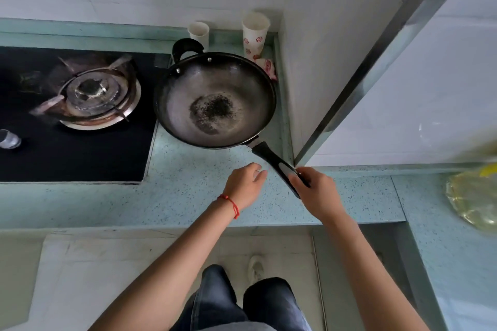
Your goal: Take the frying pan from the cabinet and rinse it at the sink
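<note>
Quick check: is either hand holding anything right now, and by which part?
The right hand holds the frying pan by the far end of its long black handle. The left hand holds nothing; it hovers open beside the handle.

**Surfaces and finishes**

The frying pan (pixel 215 101) is dull grey metal with a charred, rough patch; its handle (pixel 278 166) is glossy black plastic. Speckled, matt stone-like worktop (pixel 188 191). Glossy black hob glass (pixel 80 153). 2 paper cups (pixel 254 35) at the back corner.

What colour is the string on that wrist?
Red. The string sits on the left wrist, clearest in the head view.
</note>
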Demonstrator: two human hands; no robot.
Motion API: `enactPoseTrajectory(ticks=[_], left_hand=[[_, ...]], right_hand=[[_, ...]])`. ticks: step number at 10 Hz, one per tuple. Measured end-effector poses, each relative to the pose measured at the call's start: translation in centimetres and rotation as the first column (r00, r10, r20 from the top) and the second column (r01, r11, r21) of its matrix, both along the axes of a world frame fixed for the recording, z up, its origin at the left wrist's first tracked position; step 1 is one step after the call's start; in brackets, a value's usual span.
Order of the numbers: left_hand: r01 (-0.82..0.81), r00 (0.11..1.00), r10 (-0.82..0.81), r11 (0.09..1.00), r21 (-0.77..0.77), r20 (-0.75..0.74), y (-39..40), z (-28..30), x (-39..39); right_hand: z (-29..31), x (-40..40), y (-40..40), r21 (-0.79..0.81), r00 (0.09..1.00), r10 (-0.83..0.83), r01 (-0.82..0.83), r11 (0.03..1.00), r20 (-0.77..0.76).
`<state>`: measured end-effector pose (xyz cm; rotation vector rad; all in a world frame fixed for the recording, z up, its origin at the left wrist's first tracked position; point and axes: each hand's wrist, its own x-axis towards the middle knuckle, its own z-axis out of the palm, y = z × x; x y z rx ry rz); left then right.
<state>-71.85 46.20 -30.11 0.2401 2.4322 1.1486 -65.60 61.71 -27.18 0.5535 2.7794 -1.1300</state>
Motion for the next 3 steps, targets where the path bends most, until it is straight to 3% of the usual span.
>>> enactPoseTrajectory(ticks=[2,3], left_hand=[[0.224,0.909,-0.328,0.906,-0.36,-0.258,-4.8,1.2,1.6],[0.246,0.871,-0.388,0.875,-0.417,-0.301,-6.7,1.9,2.4]], right_hand=[[0.5,4.2,-1.2,0.123,0.997,-0.069,0.072,0.99,-0.034],[0.7,6.2,-2.0,0.185,0.989,-0.141,0.147,0.972,-0.047]])
